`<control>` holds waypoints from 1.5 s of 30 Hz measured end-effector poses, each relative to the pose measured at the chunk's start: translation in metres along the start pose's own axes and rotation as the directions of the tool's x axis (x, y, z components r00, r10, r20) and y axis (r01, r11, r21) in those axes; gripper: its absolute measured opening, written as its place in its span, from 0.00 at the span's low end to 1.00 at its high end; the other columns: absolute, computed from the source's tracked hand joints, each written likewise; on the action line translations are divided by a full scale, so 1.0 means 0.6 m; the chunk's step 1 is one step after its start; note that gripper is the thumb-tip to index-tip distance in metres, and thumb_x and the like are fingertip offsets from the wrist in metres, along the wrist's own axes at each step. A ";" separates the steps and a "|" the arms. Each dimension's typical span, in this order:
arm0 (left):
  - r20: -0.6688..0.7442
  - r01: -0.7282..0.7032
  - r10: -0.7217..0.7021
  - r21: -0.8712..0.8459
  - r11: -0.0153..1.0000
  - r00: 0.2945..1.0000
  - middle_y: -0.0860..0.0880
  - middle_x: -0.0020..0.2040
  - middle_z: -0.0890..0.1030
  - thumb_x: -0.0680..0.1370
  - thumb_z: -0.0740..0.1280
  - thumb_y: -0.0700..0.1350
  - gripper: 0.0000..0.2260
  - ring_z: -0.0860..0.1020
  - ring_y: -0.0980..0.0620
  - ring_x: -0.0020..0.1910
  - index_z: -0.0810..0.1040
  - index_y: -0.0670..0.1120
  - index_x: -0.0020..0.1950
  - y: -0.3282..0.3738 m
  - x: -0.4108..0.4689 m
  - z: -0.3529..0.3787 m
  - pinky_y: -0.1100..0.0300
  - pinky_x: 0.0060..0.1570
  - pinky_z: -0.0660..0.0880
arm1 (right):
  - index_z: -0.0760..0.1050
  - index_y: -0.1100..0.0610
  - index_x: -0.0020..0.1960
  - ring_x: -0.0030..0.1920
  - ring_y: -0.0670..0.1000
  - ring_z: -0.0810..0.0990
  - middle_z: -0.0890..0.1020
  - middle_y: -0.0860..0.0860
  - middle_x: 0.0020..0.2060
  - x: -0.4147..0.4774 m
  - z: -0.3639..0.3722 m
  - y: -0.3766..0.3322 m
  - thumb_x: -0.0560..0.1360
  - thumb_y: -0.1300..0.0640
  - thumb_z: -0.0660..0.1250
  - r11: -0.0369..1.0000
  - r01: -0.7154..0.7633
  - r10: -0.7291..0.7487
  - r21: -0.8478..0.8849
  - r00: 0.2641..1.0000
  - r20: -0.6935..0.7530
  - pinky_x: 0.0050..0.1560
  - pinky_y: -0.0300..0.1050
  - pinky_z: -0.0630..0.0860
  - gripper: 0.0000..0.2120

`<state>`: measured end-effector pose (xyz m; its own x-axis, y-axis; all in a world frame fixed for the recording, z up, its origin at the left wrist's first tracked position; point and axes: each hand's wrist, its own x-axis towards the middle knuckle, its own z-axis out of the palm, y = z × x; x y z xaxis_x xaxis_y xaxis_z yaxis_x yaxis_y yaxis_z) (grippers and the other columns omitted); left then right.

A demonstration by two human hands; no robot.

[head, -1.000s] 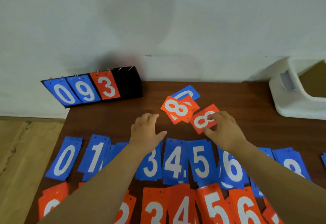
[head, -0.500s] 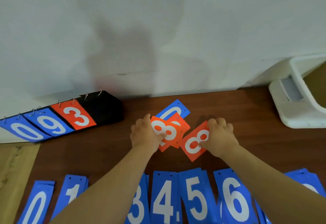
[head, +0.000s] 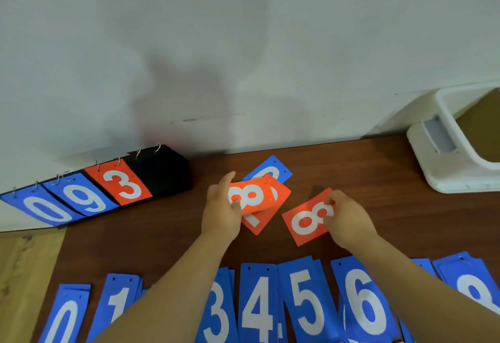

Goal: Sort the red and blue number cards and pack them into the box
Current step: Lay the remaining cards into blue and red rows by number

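My left hand (head: pixel 220 207) pinches a red 8 card (head: pixel 253 195) and lifts its edge off a small pile. Under it lie another red card (head: pixel 266 217) and a blue card (head: pixel 273 171). My right hand (head: pixel 347 219) pinches the far end of a second red 8 card (head: pixel 305 221) that lies to the right of the pile. A row of blue number cards runs along the near side: 0 (head: pixel 63 318), 1 (head: pixel 119 302), 3 (head: pixel 216 313), 4 (head: pixel 258 305), 5 (head: pixel 305 302), 6 (head: pixel 365 302), 8 (head: pixel 476 286).
A black flip scoreboard (head: pixel 159 169) showing blue 0, blue 9 and red 3 leans by the wall at the left. A white box (head: pixel 449 158) with a brown inside stands at the right edge of the brown table (head: pixel 378 169). The white wall is close behind.
The view has tilted up, so the red card row left the frame. My left hand moved onto the pile and took hold of a red 8. My right hand drew its red 8 rightwards.
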<state>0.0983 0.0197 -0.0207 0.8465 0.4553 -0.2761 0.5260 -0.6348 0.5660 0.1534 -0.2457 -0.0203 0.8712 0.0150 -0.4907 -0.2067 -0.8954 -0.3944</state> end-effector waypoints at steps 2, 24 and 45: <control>-0.021 -0.008 0.007 -0.027 1.000 1.000 0.50 0.72 0.68 0.84 0.65 0.47 0.24 0.74 0.48 0.68 0.63 0.60 0.78 0.000 -0.020 -0.021 0.61 0.48 0.79 | 0.71 0.48 0.64 0.53 0.52 0.80 0.79 0.53 0.61 -0.020 -0.012 0.002 0.79 0.61 0.66 0.997 0.012 -0.010 0.079 0.999 -0.032 0.39 0.40 0.77 0.16; -0.106 0.008 -0.075 -0.524 0.852 0.991 0.52 0.56 0.77 0.78 0.71 0.43 0.10 0.82 0.48 0.49 0.76 0.58 0.52 -0.037 -0.448 -0.228 0.63 0.29 0.74 | 0.76 0.49 0.40 0.34 0.49 0.79 0.81 0.47 0.34 -0.493 -0.121 -0.012 0.73 0.60 0.75 0.844 0.400 -0.190 0.359 0.846 -0.498 0.35 0.39 0.75 0.10; 0.211 -0.071 0.231 -0.574 0.816 0.950 0.56 0.60 0.81 0.78 0.71 0.42 0.11 0.81 0.54 0.55 0.84 0.59 0.51 0.063 -0.640 -0.047 0.59 0.47 0.82 | 0.78 0.45 0.47 0.42 0.49 0.82 0.83 0.45 0.43 -0.681 -0.172 0.323 0.76 0.62 0.67 0.905 0.080 0.137 0.419 0.875 -0.464 0.37 0.45 0.78 0.12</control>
<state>-0.2092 -0.1619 0.1286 0.9428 0.1546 -0.2952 0.3218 -0.1923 0.9271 -0.1969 -0.4715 0.1841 0.9406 -0.3165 -0.1230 -0.3038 -0.6224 -0.7214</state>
